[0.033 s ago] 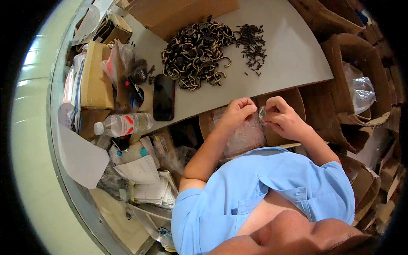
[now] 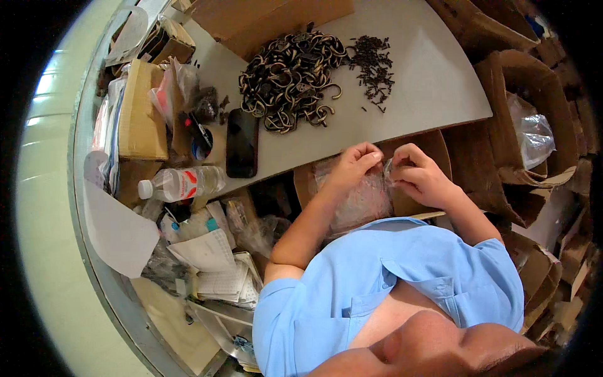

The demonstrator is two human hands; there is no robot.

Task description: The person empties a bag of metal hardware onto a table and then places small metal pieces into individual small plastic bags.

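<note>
My left hand (image 2: 355, 164) and my right hand (image 2: 419, 177) meet just below the table's front edge, both pinching a small clear plastic bag (image 2: 387, 168) between their fingertips. Under them an open cardboard box (image 2: 436, 147) holds a heap of clear plastic bags (image 2: 364, 204). On the grey table (image 2: 433, 94) beyond lie a pile of curved bronze-coloured metal handles (image 2: 290, 78) and, to its right, a smaller pile of dark screws (image 2: 375, 66). What is inside the small bag cannot be made out.
A black phone (image 2: 242, 143) lies face down on the table's left part, a water bottle (image 2: 182, 183) on its side below it. Cardboard boxes (image 2: 141, 113), papers (image 2: 210, 264) and bags crowd the left. At the right stands an open box with a plastic liner (image 2: 534, 132).
</note>
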